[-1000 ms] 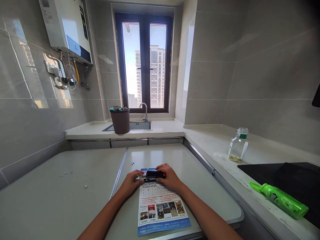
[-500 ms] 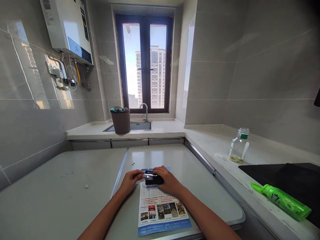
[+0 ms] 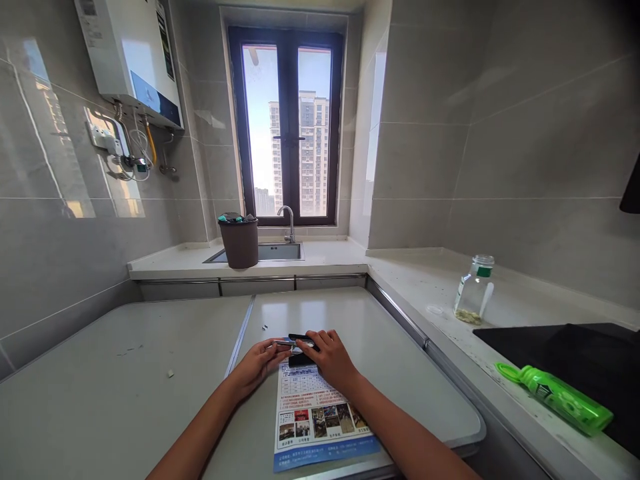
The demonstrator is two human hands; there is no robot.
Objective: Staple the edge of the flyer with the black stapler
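Observation:
A printed flyer [image 3: 317, 417] with a blue lower band lies on the white table [image 3: 390, 360] in front of me. At its far end sits a black stapler [image 3: 299, 350] with a metal strip showing on its left. My right hand [image 3: 327, 357] is closed over the stapler from the right. My left hand [image 3: 260, 363] pinches the stapler's metal end with its fingertips.
A brown bin [image 3: 240, 240] stands by the sink [image 3: 273, 252] and tap under the window. On the right counter are a glass jar [image 3: 473, 290], a green bottle [image 3: 555, 399] lying down, and a black hob [image 3: 565, 363]. Small scraps [image 3: 171, 373] dot the left table.
The stapler has shifted a little left and away on the flyer's top edge. Both hands moved with it, and my right hand now covers more of its black body.

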